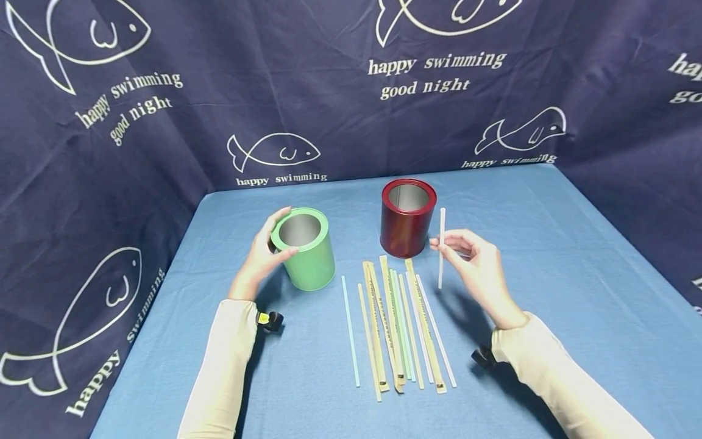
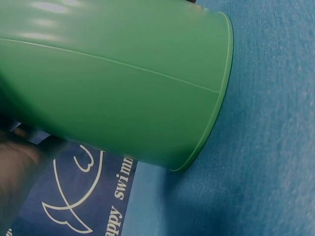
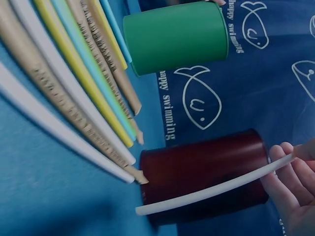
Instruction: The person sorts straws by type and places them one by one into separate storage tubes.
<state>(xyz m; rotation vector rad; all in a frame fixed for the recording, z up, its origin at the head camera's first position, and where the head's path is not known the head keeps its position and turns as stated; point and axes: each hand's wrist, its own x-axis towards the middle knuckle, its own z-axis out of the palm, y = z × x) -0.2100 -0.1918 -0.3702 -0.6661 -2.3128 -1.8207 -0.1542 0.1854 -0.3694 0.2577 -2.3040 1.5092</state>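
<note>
A green can (image 1: 310, 262) stands upright and uncovered on the blue cloth, left of centre. My left hand (image 1: 261, 256) grips it around the rim, thumb at the front and fingers on the far left side. A white straw (image 1: 441, 268) is pinched between the thumb and fingers of my right hand (image 1: 476, 262), held nearly upright. Just left of that straw is a dark red can (image 1: 404, 235), also uncovered; in the right wrist view the straw (image 3: 211, 191) crosses in front of the red can (image 3: 206, 167). Both cans' visible insides look bare; their bottoms are hidden.
Between my forearms lies a row of straws, several in paper wrappers (image 1: 428, 329) and others bare, including a blue straw (image 1: 351, 335) at the left end and a white straw (image 1: 439, 335) at the right. A dark fish-print curtain (image 1: 351, 122) stands behind the blue cloth (image 1: 307, 390).
</note>
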